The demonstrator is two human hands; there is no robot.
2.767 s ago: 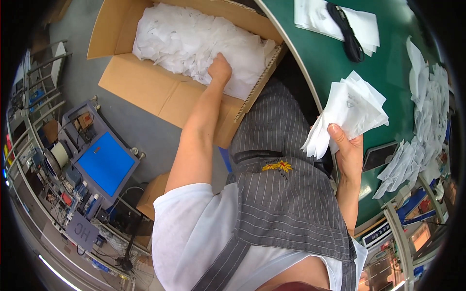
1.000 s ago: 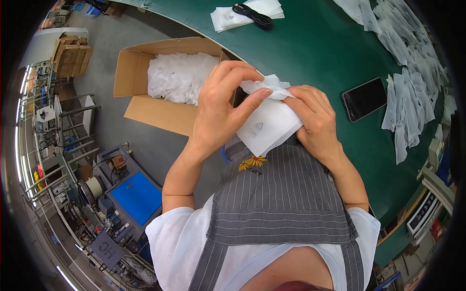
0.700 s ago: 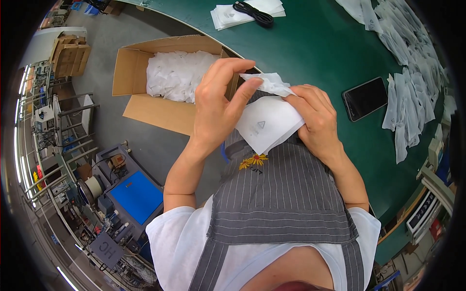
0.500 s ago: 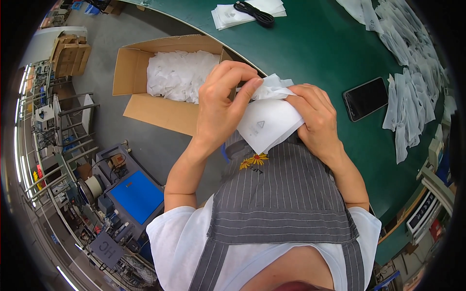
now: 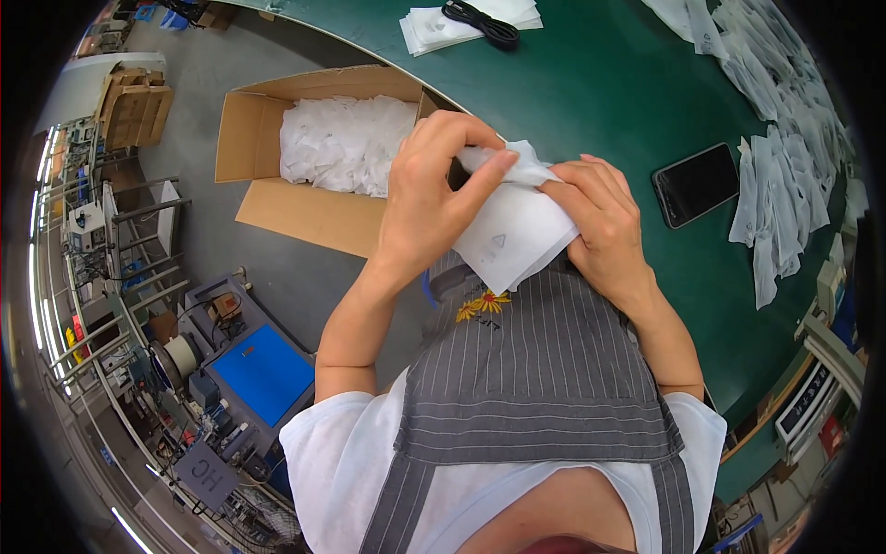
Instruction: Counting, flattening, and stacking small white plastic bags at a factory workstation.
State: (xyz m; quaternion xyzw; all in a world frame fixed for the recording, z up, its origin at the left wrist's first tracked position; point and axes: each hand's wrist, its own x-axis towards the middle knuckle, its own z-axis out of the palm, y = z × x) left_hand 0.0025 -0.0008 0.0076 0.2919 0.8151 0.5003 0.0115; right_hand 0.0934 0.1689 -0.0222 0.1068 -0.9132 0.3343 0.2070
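My right hand (image 5: 598, 217) grips a small stack of white translucent bags (image 5: 517, 235) by its right side, in front of my striped apron. A triangle mark is printed on the front bag. At the stack's upper edge, my left hand (image 5: 443, 185) pinches a crumpled, folded-over part of a thin white bag (image 5: 526, 166) between thumb and forefinger. Its other fingers are curled. Whether this piece is still part of the stack, I cannot tell. Just left of my left hand stands an open cardboard box (image 5: 309, 214) filled with loose white bags (image 5: 346, 143).
The green table (image 5: 591, 92) stretches away ahead and right. On it lie a black phone (image 5: 697, 186), overlapping rows of filled translucent bags (image 5: 784, 194) and a coiled black cable (image 5: 482, 24) on flat white bags (image 5: 429, 32). A machine with a blue panel (image 5: 261, 374) stands lower left.
My left hand has shifted slightly right, and the pinched bag part is now drawn up into a narrower fold. My right hand holds the stack in nearly the same place.
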